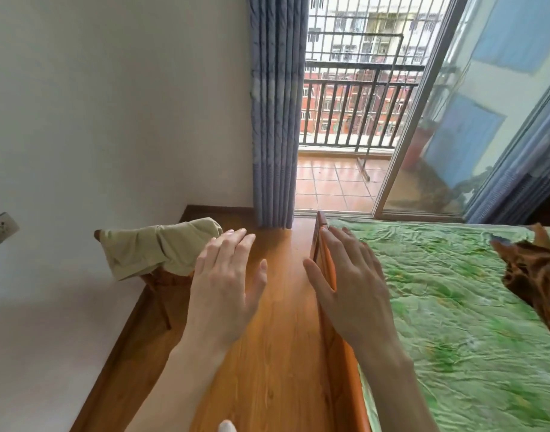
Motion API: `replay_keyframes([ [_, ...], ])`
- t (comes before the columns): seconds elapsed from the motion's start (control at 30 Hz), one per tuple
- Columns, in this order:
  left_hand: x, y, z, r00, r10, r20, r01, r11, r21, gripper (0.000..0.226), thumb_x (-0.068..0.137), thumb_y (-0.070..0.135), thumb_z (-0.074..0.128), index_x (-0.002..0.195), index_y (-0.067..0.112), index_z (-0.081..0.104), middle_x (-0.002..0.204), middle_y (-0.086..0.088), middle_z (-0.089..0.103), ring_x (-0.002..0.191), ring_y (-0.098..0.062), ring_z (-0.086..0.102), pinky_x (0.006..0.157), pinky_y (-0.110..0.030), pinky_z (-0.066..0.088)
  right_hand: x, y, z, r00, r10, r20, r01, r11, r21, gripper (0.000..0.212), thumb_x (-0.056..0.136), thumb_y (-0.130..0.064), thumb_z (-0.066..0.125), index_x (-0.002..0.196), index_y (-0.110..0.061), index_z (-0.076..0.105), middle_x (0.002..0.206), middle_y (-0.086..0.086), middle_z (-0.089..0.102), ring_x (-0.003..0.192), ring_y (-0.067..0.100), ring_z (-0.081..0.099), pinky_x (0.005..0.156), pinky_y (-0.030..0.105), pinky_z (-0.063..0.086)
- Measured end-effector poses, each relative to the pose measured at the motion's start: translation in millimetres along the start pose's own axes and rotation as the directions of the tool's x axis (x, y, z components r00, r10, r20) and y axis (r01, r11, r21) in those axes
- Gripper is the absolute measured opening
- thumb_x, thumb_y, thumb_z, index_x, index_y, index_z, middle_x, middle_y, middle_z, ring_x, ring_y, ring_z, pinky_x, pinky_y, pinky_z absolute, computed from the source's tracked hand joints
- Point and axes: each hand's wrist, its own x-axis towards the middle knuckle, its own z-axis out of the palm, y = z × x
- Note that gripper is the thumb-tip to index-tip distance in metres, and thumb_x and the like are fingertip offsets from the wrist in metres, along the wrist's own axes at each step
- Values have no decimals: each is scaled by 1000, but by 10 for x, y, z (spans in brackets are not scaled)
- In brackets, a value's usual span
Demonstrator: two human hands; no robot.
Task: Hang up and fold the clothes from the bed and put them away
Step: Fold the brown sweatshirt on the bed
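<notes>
Two bare forearms, no sleeves, watch, rings or bracelets showing. Left hand [225,277] and right hand [350,280] ungloved, slender-fingered, nails short and unpainted. White toe of footwear [227,427] at bottom edge.

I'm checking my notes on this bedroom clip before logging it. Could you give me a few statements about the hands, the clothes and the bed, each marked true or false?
1. Both the left hand and the right hand are open and hold nothing. True.
2. A beige garment lies on the wooden stool by the wall. True.
3. The bed cover is plain blue. False: it is green and patterned.
4. The brown patterned garment lies on the floor. False: it lies on the bed, at the right edge of the view.
5. The balcony door is slid open. True.
</notes>
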Motion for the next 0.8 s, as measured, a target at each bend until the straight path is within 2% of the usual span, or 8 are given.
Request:
replay_keyframes([
  [0.1,533,-314,330,999,29,-19,-29,999,14,58,107,51,35,144,14,61,149,-8,61,142,-29,53,121,-53,40,542,92,392,1000,5,-1,-5,1000,-15,64,104,-59,40,156,-23,44,161,-2,45,155,15,31,127,41,27],
  [0.2,1115,-648,625,998,57,-31,-57,998,16,55,107,48,40,143,14,62,148,-8,61,142,-29,54,122,-48,33,1127,127,775,1000,23,-2,-23,999,-27,63,104,-57,41,156,-22,45,160,-1,46,154,16,32,126,45,29],
  [0.43,2568,-1323,1164,985,135,-110,-137,990,-14,52,102,48,51,138,14,67,144,-8,66,134,-32,62,117,-49,36,2539,192,1463,994,72,-77,-75,996,-36,60,103,-53,47,151,-17,52,155,1,53,149,17,39,124,44,33],
  [0.53,3075,-1414,1422,987,136,-86,-140,989,-45,51,101,46,54,139,13,67,144,-9,65,134,-33,62,117,-54,42,2953,312,1628,992,102,-74,-107,992,-63,62,104,-55,43,153,-19,49,156,1,51,150,16,37,125,43,30],
  [0.63,3525,-1423,1753,984,165,-69,-173,978,-116,56,103,51,45,140,14,66,145,-9,65,134,-34,61,112,-60,48,3326,498,1792,986,135,-96,-142,987,-75,61,104,-56,42,153,-20,48,157,0,50,151,14,36,127,41,26],
  [0.7,3805,-1401,2012,979,197,-44,-201,971,-131,58,102,52,44,141,14,66,146,-9,64,135,-34,61,114,-58,47,3574,687,1907,981,165,-98,-173,982,-81,61,104,-55,44,154,-20,48,158,-1,49,151,13,35,128,39,23],
  [0.8,4203,-1339,2453,972,233,-29,-235,963,-130,53,102,48,54,140,14,66,144,-10,65,133,-34,62,115,-52,41,3936,1056,2087,974,208,-86,-216,973,-88,61,104,-54,47,154,-20,47,159,-2,47,152,13,35,129,37,20],
])
